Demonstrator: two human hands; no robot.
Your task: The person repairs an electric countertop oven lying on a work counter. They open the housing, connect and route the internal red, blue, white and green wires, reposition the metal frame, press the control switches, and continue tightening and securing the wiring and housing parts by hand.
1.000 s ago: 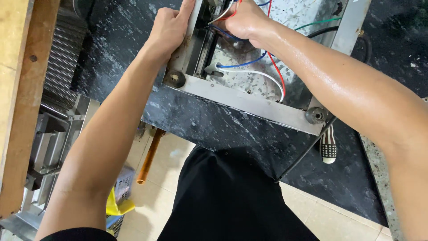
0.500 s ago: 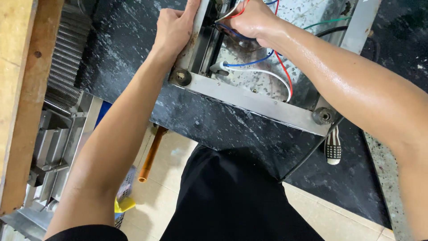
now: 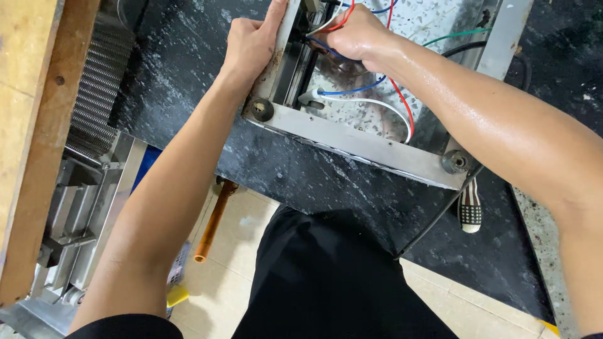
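An open metal appliance frame (image 3: 358, 141) lies on a dark speckled worktop (image 3: 188, 69). My left hand (image 3: 251, 44) grips the frame's left rail near a round foot (image 3: 262, 110). My right hand (image 3: 355, 34) is inside the frame, fingers closed around a bundle of red, blue and white wires (image 3: 370, 100). What the fingers press on inside is hidden. A second round foot (image 3: 455, 161) sits at the frame's near right corner.
A screwdriver with a striped handle (image 3: 470, 210) lies on the worktop by a black cable (image 3: 440, 220). A finned metal heat sink (image 3: 97, 94) and steel parts (image 3: 75, 213) sit to the left beside a wooden board (image 3: 38, 125). A copper pipe (image 3: 213, 223) hangs below the worktop.
The view has drifted so the frame sits slightly lower and to the right. Both hands stay on the frame and the wires, with the right hand shifted slightly deeper inside.
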